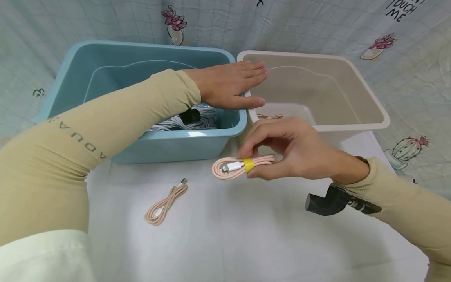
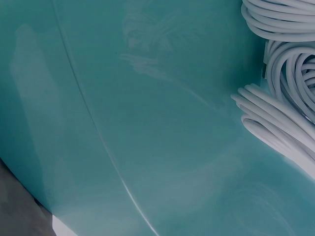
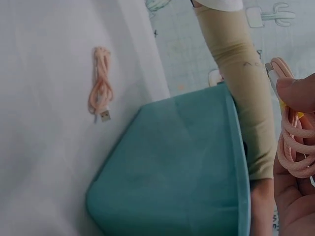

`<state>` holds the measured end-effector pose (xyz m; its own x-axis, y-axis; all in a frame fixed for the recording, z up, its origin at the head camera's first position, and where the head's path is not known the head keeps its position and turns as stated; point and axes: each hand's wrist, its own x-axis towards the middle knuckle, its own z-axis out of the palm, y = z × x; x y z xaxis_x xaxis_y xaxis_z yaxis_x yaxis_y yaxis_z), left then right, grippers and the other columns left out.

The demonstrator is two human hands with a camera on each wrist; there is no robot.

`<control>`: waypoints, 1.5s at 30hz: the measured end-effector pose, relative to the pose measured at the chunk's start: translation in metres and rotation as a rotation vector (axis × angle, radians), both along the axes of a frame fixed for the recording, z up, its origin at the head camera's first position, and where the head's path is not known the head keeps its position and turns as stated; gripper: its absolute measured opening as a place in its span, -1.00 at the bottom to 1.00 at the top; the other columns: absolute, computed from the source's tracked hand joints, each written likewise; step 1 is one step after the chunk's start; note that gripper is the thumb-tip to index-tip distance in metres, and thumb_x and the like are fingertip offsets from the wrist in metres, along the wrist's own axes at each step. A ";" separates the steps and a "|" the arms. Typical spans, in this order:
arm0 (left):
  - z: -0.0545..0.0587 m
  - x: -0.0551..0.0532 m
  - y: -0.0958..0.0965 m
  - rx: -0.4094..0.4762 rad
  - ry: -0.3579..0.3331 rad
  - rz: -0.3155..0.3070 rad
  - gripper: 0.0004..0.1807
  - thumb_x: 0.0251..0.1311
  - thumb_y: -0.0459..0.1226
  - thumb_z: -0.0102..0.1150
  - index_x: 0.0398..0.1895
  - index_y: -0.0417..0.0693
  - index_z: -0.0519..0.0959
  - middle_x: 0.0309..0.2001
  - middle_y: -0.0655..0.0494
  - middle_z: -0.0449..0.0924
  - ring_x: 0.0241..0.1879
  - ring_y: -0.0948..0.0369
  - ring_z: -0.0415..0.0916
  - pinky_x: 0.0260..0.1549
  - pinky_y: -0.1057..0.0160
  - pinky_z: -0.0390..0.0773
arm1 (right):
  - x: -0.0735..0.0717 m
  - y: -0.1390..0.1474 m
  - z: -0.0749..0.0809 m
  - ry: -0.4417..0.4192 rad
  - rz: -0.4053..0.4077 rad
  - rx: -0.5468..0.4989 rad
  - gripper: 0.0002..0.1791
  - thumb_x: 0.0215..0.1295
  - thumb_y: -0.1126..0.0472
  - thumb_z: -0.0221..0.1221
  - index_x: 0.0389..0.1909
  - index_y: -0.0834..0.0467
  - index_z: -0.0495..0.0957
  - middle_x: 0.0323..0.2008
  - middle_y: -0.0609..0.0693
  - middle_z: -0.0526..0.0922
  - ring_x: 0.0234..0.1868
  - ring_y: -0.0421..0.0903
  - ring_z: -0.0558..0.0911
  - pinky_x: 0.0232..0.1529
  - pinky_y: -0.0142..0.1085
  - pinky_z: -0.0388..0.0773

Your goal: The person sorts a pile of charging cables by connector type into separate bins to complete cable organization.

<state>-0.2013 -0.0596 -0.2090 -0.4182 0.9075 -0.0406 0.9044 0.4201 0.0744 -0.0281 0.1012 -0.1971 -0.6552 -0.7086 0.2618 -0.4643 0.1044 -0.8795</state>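
My right hand [image 1: 296,149] pinches a coiled pink charging cable [image 1: 229,167] between thumb and fingers, in front of the beige bin. A yellow band wraps the coil, and its white plug faces left. With fingers straight, my left hand [image 1: 232,84] lies across the rims where the blue bin [image 1: 176,147] and the beige bin [image 1: 356,127] meet. Another bundled pink cable [image 1: 165,203] lies on the white table, its USB plug pointing away from me; the right wrist view shows this cable [image 3: 101,81] too. Coiled white cables [image 2: 290,69] sit inside the blue bin, partly hidden by my left forearm.
A pink cable [image 1: 269,116] shows at the near end of the beige bin's floor. The bins stand side by side at the back of the white-covered table [image 1: 211,243]. Behind them hangs a patterned curtain [image 1: 134,23].
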 end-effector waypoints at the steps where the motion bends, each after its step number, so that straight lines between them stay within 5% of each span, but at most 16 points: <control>1: 0.000 0.000 0.000 -0.001 0.001 0.000 -0.08 0.33 0.35 -0.43 0.58 0.06 -0.27 0.60 0.11 -0.35 0.62 0.16 -0.42 0.61 0.09 -0.29 | -0.001 0.001 0.002 0.011 0.001 -0.007 -0.61 -0.16 0.61 0.39 -0.23 0.28 0.66 -0.30 -0.01 0.67 -0.28 -0.10 0.53 -0.26 -0.37 0.61; 8: 0.001 0.000 0.000 -0.010 -0.004 0.007 -0.07 0.33 0.36 -0.43 0.58 0.07 -0.28 0.60 0.11 -0.38 0.61 0.16 -0.44 0.60 0.08 -0.31 | -0.005 0.010 0.012 0.064 -0.007 -0.066 -0.59 -0.20 0.69 0.35 -0.24 0.36 0.65 -0.31 0.07 0.69 -0.30 -0.07 0.54 -0.27 -0.37 0.59; 20: 0.000 0.000 0.001 -0.021 -0.016 0.019 -0.06 0.31 0.38 -0.46 0.58 0.10 -0.30 0.60 0.11 -0.40 0.61 0.15 -0.46 0.60 0.06 -0.30 | -0.015 0.030 0.024 0.034 -0.081 -0.166 -0.57 -0.29 0.81 0.27 -0.25 0.55 0.58 -0.30 0.20 0.68 -0.27 0.01 0.55 -0.23 -0.39 0.62; 34: 0.002 0.000 0.001 -0.042 -0.018 0.021 -0.07 0.31 0.37 -0.47 0.57 0.11 -0.33 0.60 0.15 -0.43 0.61 0.16 -0.46 0.61 0.08 -0.28 | -0.025 0.055 0.042 0.023 -0.363 -0.139 -0.56 -0.25 0.81 0.26 -0.20 0.66 0.50 -0.26 0.28 0.66 -0.30 0.06 0.61 -0.14 -0.39 0.69; 45: 0.003 -0.002 0.002 -0.045 -0.020 0.012 -0.06 0.31 0.38 -0.48 0.57 0.09 -0.33 0.60 0.15 -0.45 0.61 0.17 -0.48 0.61 0.09 -0.30 | -0.043 0.073 0.043 0.040 -0.461 -0.130 -0.59 -0.14 0.74 0.27 -0.15 0.60 0.53 -0.24 0.18 0.71 -0.28 0.00 0.68 -0.16 -0.43 0.70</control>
